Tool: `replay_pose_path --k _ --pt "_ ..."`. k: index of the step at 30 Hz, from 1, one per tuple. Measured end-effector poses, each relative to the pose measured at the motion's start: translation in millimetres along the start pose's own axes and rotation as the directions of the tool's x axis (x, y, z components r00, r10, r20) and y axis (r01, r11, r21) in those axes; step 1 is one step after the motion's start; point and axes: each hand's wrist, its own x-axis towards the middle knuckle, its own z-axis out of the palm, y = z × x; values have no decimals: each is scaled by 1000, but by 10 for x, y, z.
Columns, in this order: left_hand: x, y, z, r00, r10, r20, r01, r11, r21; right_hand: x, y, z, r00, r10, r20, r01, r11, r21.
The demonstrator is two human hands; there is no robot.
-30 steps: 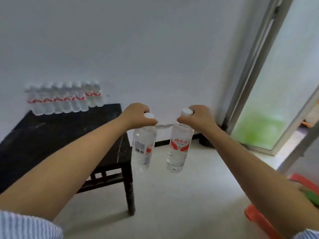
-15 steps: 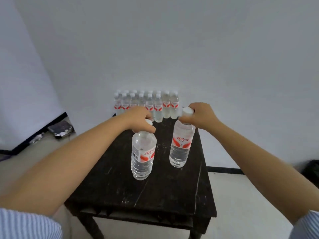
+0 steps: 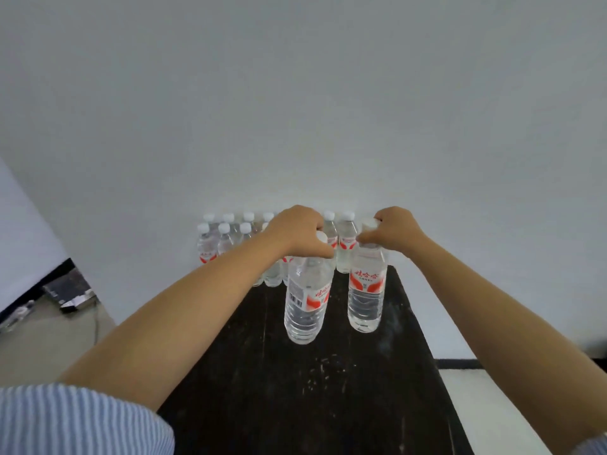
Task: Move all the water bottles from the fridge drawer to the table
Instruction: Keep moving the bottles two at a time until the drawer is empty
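My left hand point(image 3: 297, 233) grips the cap end of a clear water bottle with a red label point(image 3: 307, 298), held upright over the dark wooden table point(image 3: 328, 389). My right hand point(image 3: 391, 233) grips the neck of a second water bottle point(image 3: 366, 292) just to its right. I cannot tell whether the bottoms of the two bottles touch the tabletop. Behind them, several more water bottles point(image 3: 223, 239) stand in two rows at the table's far edge against the wall. The fridge drawer is not in view.
A white wall rises right behind the table. On the floor at the left lie a dark flat object point(image 3: 70, 292) and a cable. A black baseboard point(image 3: 460, 363) runs along the wall at the right.
The view has turned from the doorway to face the table. Both hands have carried their bottles over the tabletop and closer to the rows at the back.
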Motion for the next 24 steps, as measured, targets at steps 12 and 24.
replay_pose_path --k 12,24 --pt "1996 -608 700 950 216 225 -204 976 -74 1520 571 684 975 220 36 -219 975 -32" --pt "2942 -973 1618 903 201 379 -204 978 -34 2462 901 1592 969 230 93 -235 971 38"
